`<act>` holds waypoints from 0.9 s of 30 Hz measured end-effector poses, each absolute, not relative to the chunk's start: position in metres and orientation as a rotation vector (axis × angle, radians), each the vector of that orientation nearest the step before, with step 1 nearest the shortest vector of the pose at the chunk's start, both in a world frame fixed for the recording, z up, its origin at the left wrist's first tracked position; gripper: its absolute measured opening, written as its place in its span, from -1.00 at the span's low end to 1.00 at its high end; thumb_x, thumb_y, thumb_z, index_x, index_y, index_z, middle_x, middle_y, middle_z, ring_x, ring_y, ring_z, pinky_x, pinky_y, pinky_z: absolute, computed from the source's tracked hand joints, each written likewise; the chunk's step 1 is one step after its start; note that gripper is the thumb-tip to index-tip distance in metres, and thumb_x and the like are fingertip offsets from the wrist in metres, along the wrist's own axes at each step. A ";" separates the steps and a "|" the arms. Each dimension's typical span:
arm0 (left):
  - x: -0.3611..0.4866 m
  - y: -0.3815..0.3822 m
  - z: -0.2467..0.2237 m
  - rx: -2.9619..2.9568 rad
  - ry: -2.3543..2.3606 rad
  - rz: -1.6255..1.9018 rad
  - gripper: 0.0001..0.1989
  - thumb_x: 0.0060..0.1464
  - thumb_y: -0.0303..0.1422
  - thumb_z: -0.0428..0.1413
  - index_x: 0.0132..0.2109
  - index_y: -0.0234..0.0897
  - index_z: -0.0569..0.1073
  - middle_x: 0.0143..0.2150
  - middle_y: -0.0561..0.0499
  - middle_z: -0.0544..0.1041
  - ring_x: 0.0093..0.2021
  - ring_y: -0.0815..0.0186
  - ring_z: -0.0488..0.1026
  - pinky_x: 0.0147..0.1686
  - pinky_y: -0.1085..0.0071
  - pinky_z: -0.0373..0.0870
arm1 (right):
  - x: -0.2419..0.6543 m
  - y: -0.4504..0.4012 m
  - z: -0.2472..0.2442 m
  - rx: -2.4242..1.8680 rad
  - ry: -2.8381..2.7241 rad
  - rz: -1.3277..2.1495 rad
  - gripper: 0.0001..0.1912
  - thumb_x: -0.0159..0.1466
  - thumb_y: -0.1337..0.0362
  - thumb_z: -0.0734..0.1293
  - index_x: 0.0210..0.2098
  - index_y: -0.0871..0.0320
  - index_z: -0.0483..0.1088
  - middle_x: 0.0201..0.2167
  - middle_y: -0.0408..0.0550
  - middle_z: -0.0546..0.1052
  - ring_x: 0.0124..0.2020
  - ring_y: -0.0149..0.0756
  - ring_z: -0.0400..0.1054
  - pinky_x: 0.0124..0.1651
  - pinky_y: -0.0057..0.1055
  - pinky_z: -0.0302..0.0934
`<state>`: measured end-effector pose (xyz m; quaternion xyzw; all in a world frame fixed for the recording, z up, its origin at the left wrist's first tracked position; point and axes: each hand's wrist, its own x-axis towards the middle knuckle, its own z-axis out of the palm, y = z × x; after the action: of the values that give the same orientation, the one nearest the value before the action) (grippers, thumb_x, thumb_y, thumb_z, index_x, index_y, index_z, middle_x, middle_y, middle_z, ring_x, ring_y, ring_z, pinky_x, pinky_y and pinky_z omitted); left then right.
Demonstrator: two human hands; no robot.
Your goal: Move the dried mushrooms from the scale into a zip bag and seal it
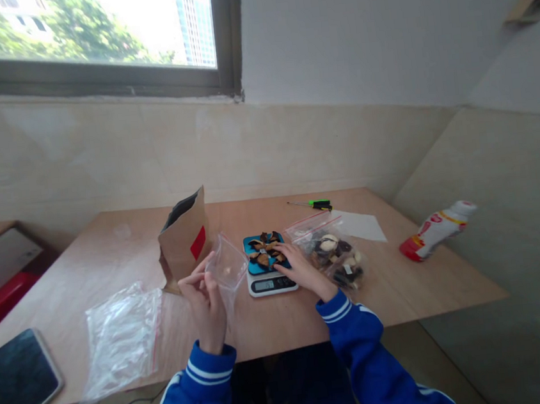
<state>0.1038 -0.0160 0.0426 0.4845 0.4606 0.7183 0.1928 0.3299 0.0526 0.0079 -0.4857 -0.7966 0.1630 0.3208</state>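
My left hand [206,300] holds a small clear plastic bag [227,262] open, just left of a small white kitchen scale [271,283]. Dark dried pieces [264,250] lie on the scale's blue platform. My right hand [299,267] rests over the right side of that platform, fingers touching the pieces. Right of the scale lies an open zip bag [332,252] full of mixed dark and pale dried pieces.
A brown paper bag [184,240] with a red label stands left of the scale. A pile of clear zip bags [120,336] lies at the front left beside a phone [14,383]. A green screwdriver [316,204], white paper [360,224] and a bottle [437,228] lie to the right.
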 end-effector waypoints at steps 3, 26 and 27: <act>0.107 -0.011 0.037 1.297 1.314 1.981 -0.89 0.25 -0.32 -0.06 -0.21 -0.21 0.14 0.10 -0.28 0.43 0.09 0.20 0.43 0.06 0.10 0.32 | 0.333 0.057 0.002 -1.254 -2.105 0.421 -0.70 0.24 0.31 0.32 -0.02 0.14 0.38 -0.01 0.12 0.43 0.09 -0.11 0.27 0.16 -0.07 0.15; 0.129 -0.008 0.022 1.540 1.242 1.968 -0.90 0.27 -0.35 -0.10 -0.18 -0.18 0.07 0.24 -0.38 0.27 0.21 0.21 0.31 0.04 0.16 0.35 | 0.250 0.025 0.105 -1.276 -1.674 0.952 -0.71 0.14 0.22 0.40 -0.16 0.21 0.52 -0.21 0.02 0.60 -0.25 -0.25 0.48 -0.14 -0.32 0.34; 0.129 -0.008 0.021 1.537 1.250 1.971 -0.91 0.28 -0.35 -0.11 -0.18 -0.19 0.06 0.26 -0.39 0.25 0.21 0.21 0.31 0.03 0.16 0.35 | 0.245 0.022 0.109 -1.269 -1.730 0.912 -0.70 0.15 0.24 0.39 -0.13 0.19 0.51 -0.17 0.02 0.59 -0.22 -0.25 0.47 -0.11 -0.32 0.34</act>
<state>0.1293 -0.0081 0.0209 0.5419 0.4405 0.6947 0.1727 0.2455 0.0216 0.1086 -0.5002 -0.6821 0.3597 0.3939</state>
